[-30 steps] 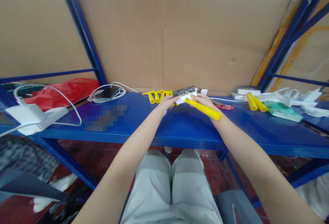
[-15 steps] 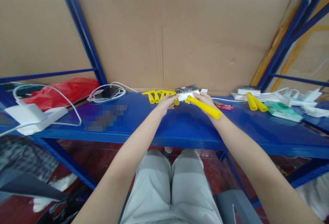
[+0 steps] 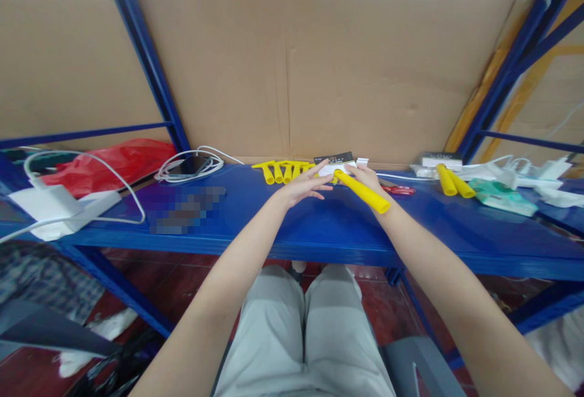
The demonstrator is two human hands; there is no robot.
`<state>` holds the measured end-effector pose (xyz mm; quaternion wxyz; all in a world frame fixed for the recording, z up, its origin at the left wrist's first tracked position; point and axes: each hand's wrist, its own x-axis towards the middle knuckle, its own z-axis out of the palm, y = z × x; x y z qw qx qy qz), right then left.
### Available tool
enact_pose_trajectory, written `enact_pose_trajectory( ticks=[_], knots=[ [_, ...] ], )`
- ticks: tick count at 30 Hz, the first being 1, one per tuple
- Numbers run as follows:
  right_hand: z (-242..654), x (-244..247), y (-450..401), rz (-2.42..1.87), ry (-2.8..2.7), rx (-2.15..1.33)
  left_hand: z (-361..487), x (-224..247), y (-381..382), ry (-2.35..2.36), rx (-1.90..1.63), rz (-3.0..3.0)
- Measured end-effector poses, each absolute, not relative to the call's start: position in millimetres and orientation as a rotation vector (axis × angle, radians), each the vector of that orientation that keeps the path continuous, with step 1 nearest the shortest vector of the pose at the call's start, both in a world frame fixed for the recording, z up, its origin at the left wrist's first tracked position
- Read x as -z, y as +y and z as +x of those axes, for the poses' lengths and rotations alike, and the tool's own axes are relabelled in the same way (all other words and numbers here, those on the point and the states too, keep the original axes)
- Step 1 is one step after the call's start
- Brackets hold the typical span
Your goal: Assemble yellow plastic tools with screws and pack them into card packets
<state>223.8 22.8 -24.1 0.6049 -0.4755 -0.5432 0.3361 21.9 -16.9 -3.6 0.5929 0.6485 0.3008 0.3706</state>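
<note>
My right hand is closed round the head end of a yellow T-shaped tool, whose handle slants toward me over the wrist. Just left of it, my left hand is spread, its fingertips near a black-and-white packet that lies behind the tool. Whether those fingertips touch the packet is hard to tell. Several more yellow T-shaped tools lie in a row against the cardboard, left of my hands. A red-handled item rests to the right of my right hand.
The blue shelf has a cardboard back wall. At left are a coiled white cable, a red bag and a white charger. Two yellow handles and a green packet lie at right.
My left hand has opened and shifted slightly right, its fingers now spread. The yellow tool in my right hand has tilted a little, its handle end slightly lower.
</note>
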Motion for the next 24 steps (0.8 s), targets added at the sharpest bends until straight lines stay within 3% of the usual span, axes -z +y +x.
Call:
enact_pose_trajectory(
  ticks=[15,24],
  knots=[
    [209,16,5,-1.119,-1.202,-0.946,24,9,-14,0.751,-0.780,1.560],
    [207,15,0,-0.856,-1.238,-1.111,25,10,-12,0.803,-0.863,1.556]
  ],
)
